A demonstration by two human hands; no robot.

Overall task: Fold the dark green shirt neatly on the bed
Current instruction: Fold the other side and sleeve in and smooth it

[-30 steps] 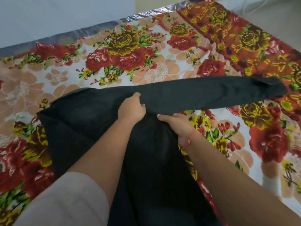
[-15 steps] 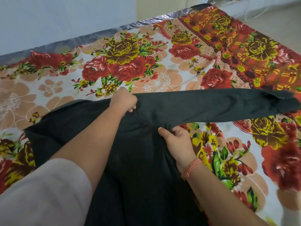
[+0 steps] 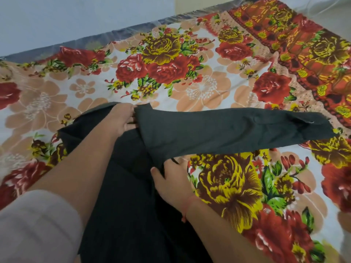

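dark green long-sleeved shirt (image 3: 136, 196) lies on the floral-sheeted bed (image 3: 209, 88), its sleeve (image 3: 228, 130) running off rightward from both hands. left hand (image 3: 121, 118) fingers curl on the shoulder edge; right hand (image 3: 171, 183) grips the underarm, nearer the cuff (image 3: 313, 126).

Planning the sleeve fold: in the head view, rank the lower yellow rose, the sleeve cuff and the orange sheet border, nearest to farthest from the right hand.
1. Lower yellow rose, just right of the right hand.
2. Sleeve cuff, far right.
3. Orange sheet border, top right.
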